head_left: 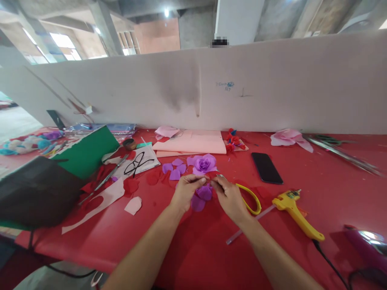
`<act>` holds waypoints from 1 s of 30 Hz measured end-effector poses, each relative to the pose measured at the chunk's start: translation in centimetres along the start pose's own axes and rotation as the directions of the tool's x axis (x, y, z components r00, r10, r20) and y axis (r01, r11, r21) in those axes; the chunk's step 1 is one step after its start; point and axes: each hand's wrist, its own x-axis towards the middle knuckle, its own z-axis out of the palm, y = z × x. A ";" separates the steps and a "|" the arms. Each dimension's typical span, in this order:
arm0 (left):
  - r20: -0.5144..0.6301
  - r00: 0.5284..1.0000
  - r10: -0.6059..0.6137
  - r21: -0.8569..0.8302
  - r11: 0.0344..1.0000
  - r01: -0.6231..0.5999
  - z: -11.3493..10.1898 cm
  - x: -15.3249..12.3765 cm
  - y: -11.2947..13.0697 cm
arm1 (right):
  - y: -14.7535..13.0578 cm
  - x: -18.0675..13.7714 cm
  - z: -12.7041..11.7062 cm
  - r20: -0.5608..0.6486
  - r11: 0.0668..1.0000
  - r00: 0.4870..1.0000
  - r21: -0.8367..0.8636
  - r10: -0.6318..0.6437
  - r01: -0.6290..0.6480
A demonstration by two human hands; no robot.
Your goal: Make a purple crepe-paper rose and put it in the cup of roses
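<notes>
Near the table's middle, my left hand and my right hand meet with fingertips pinched. Between them shows a small red piece, petal-like but mostly hidden by the fingers. Just beyond lies a purple paper rose. Loose purple petals rest under my hands, and several more purple petals sit to the left. A yellow loop handle, like that of scissors, lies beside my right wrist. Farther right is a yellow glue gun with a clear glue stick in its back.
A black phone lies at right. Pink paper sheets and red flowers lie along the white partition. Black-framed glasses, tweezers and paper scraps are at left, beside a green box.
</notes>
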 end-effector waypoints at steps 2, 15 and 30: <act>-0.069 0.997 0.021 -0.016 1.000 -0.022 -0.3 0.3 0.2 | 0.2 0.1 -0.4 -0.034 0.998 0.999 -0.053 0.036 -0.038; -0.377 0.904 0.202 0.015 0.977 -0.212 -4.0 2.6 1.3 | 3.4 2.0 -7.9 -0.506 0.903 0.847 -0.272 0.160 -0.334; -0.525 0.817 0.241 -0.016 0.956 -0.292 -6.7 4.4 1.0 | -4.3 -1.7 -5.2 -0.226 0.977 0.974 -0.212 -0.022 -0.027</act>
